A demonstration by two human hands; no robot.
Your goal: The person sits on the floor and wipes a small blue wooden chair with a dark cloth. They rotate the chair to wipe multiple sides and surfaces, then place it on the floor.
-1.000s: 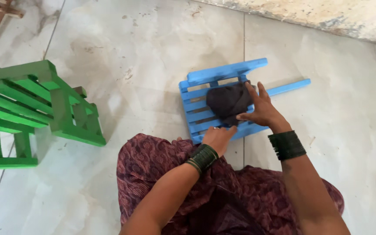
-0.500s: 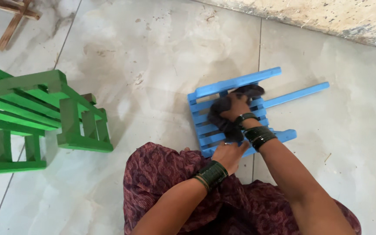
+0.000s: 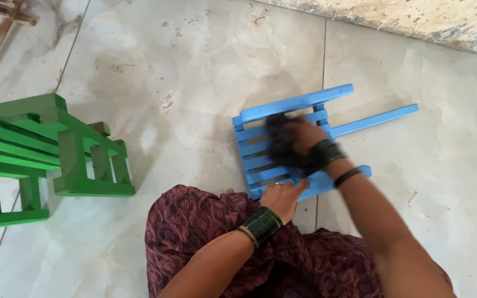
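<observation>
The blue stool lies on its side on the floor tiles, legs pointing right, with the right hand gripping a dark cloth against its slats and the left hand pressed flat on the near edge.

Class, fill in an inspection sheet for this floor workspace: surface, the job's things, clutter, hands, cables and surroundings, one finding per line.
Surface: pale marble-look tiled floor, stained and dusty in places.
Job's things: small blue slatted wooden stool lying on its side; dark cloth pressed on its slats.
Clutter: bare wooden pieces at the top left corner.
Hands: left hand rests on the stool's near edge; right hand, motion-blurred, holds the cloth against the slats.
Cables: nothing seen.
Surroundings: green slatted wooden furniture at left; rough wall base at top right; patterned maroon garment over the person's lap.
</observation>
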